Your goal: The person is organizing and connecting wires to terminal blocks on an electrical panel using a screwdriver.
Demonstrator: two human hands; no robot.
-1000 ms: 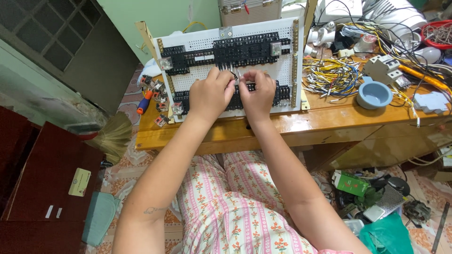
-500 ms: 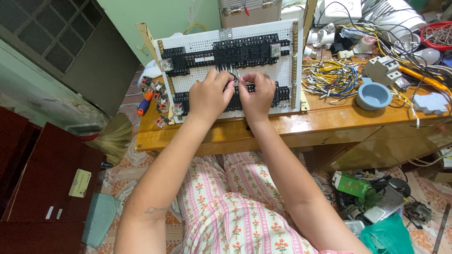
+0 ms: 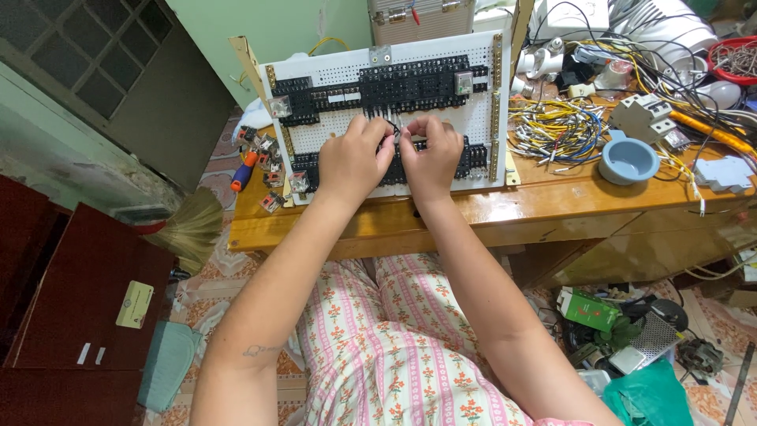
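From the head view we see the white perforated board [image 3: 481,118] leaning upright at the back of the worktop [image 3: 552,201], its long axis running left to right, face toward us. Our left hand [image 3: 352,160] and right hand [image 3: 431,152] meet at its middle, each grip pinched narrow on a dark wire [image 3: 392,130] by the black terminal rows [image 3: 410,83].

Packages and labels on the floor and cabinet

A green rectangular box [image 3: 590,309] lies on the floor at right beside a green plastic bag [image 3: 648,396]; a pale yellow-green card [image 3: 135,304] and two small white labels [image 3: 91,354] sit on the dark red cabinet [image 3: 55,315].
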